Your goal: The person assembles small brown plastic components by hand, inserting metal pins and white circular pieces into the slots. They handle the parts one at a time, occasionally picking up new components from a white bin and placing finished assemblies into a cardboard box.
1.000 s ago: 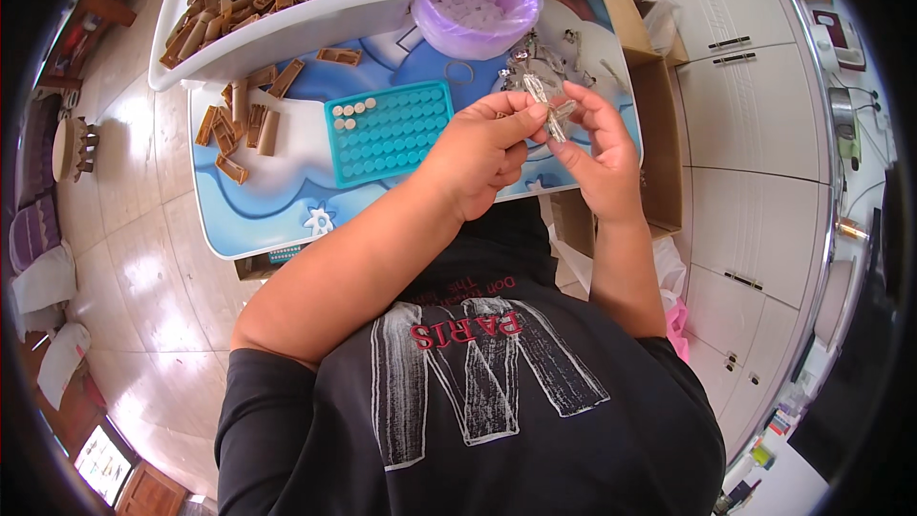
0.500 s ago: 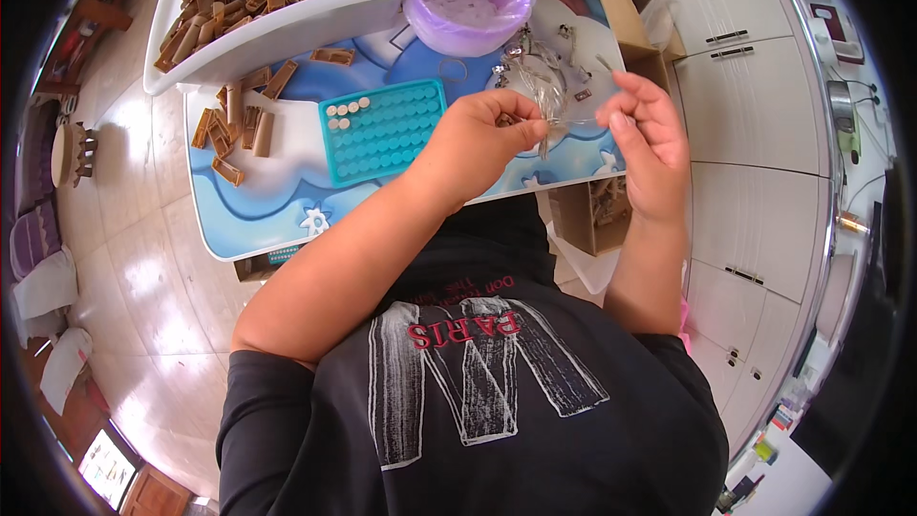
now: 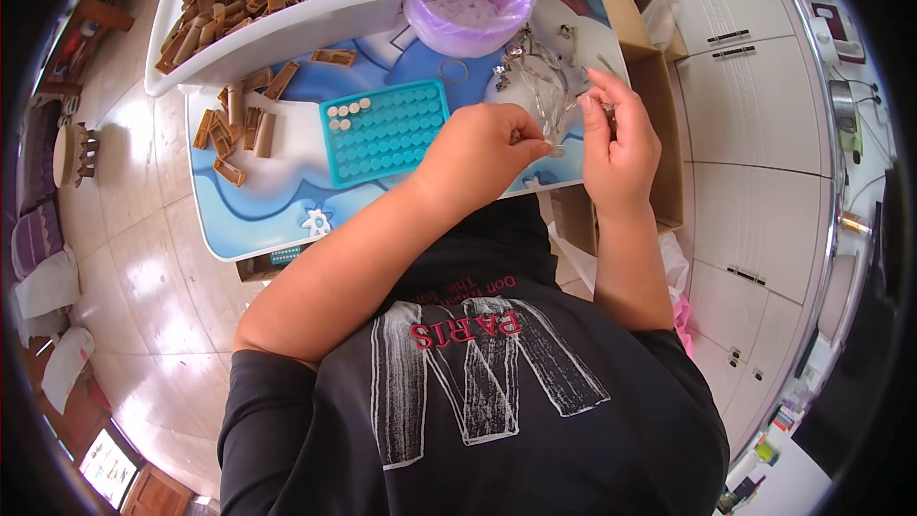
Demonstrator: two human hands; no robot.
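In the head view, your left hand (image 3: 487, 148) has thumb and forefinger pressed together on the near end of a bundle of thin wires (image 3: 551, 100), which runs away from that pinch across the table (image 3: 258, 205). Your right hand (image 3: 621, 148) is just to the right of the pinch, its fingers curled beside the wires; something small and dark shows at its thumb, but you cannot tell from here whether it is clamped on anything.

Beyond the pinch, the strands spread toward a few small shiny parts (image 3: 516, 51) at the far end. Left of your grip is a teal tray (image 3: 382, 148) with pale discs (image 3: 343, 109) in some of its cups; farther left are loose brown pieces (image 3: 265, 134). Ahead of the grip, on the far side, stands a purple bowl (image 3: 468, 36) with white bits (image 3: 463, 5) inside.

The bundle looks very light and springy, likely slick where strands slide over each other and apt to snag or tangle. The gathered end that your left hand pinches seems the surest place to hold; on a loose strand, take a fingertip grip and pull gently, as the thin wire could kink.
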